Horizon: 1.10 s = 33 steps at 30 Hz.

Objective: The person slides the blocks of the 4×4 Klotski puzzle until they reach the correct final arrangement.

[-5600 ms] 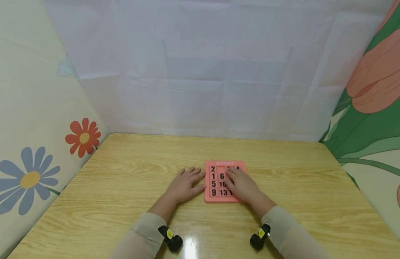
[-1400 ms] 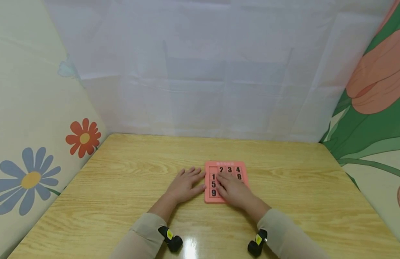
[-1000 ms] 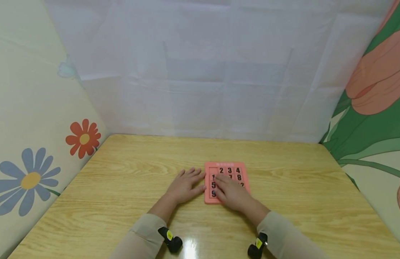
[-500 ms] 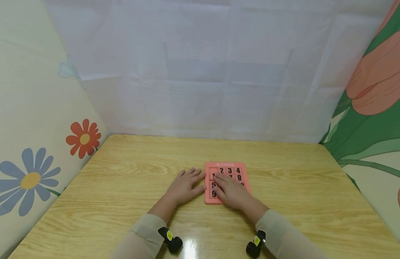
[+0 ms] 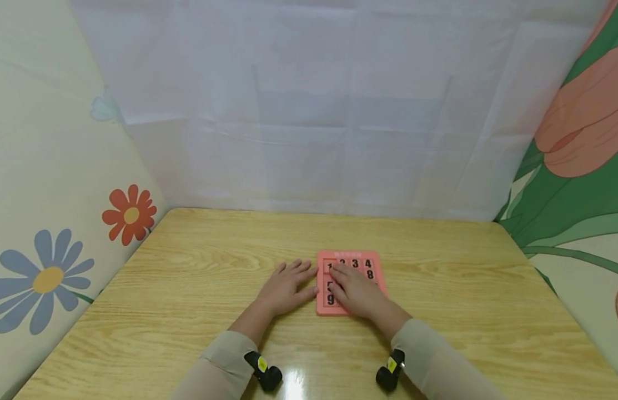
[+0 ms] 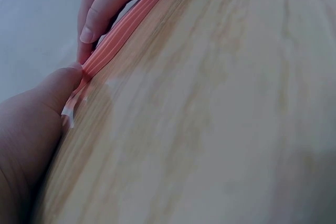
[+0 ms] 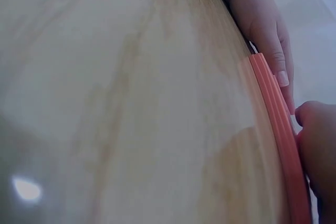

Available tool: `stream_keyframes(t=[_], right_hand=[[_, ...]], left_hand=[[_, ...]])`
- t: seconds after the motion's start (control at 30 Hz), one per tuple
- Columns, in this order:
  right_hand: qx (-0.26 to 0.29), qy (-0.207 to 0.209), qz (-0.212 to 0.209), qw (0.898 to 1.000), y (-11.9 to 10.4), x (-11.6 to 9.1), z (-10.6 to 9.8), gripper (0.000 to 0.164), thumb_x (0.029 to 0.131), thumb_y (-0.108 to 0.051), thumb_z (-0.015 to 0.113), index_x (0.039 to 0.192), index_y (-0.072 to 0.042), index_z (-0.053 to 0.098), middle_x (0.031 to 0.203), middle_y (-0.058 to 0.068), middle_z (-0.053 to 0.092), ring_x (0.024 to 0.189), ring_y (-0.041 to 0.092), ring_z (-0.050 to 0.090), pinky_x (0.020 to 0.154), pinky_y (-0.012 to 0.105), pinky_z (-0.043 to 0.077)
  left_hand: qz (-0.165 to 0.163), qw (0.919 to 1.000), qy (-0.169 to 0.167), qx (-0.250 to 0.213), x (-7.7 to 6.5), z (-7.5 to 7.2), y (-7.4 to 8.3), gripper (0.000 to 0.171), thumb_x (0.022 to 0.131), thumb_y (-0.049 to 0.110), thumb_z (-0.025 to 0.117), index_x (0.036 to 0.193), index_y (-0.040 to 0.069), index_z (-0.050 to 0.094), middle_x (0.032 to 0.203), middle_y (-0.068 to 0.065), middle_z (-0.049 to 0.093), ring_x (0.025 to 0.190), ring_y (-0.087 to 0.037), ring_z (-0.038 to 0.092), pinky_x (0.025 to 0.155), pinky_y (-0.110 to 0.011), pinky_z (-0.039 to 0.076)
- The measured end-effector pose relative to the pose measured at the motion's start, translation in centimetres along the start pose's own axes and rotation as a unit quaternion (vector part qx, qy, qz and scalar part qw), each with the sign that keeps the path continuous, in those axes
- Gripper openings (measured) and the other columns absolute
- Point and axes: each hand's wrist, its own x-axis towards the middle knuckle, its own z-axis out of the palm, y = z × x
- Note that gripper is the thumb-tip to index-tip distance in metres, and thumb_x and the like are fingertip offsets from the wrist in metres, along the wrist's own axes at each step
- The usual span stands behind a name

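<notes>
A pink number slide puzzle [image 5: 320, 309] lies flat on the table, its black-numbered tiles showing around the right hand. My right hand [image 5: 360, 291] lies over the tiles with fingers extended, a fingertip at the 1 tile [image 5: 329, 266] in the top-left corner. To its right come the 2, 3 and 4; the middle and lower right tiles are mostly hidden under the hand. My left hand [image 5: 285, 287] rests palm down with spread fingers, thumb and index tips at the puzzle's left edge. From the left wrist view, the thumb [image 6: 65, 82] meets the pink rim.
The wood-grain table [image 5: 199, 266] runs back to a white cloth [image 5: 309, 139]. Flower-patterned panels [image 5: 44, 166] stand at both sides. Each sleeve cuff carries a small black wrist camera [image 5: 269, 378].
The 2 tile has slid right from the corner, and the 1 tile has since moved up into the corner. My right hand has shifted left over the puzzle; the left hand stays put.
</notes>
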Motion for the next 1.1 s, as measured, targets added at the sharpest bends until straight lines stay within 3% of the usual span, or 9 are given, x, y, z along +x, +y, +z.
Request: stream_keyframes(t=[1.1], right_hand=[[0.006, 0.003, 0.006, 1.0, 0.4, 0.7, -0.1, 0.054, 0.105, -0.039, 0.039, 0.151, -0.011, 0.039, 0.16, 0.007, 0.033, 0.149, 0.027, 0.029, 0.122, 0.046, 0.027]], left_hand=[[0.002, 1.0, 0.002, 0.001, 0.1, 0.0, 0.0, 0.059, 0.098, 0.05, 0.051, 0.149, 0.021, 0.044, 0.157, -0.005, 0.038, 0.149, -0.029, 0.028, 0.123, -0.054, 0.016]])
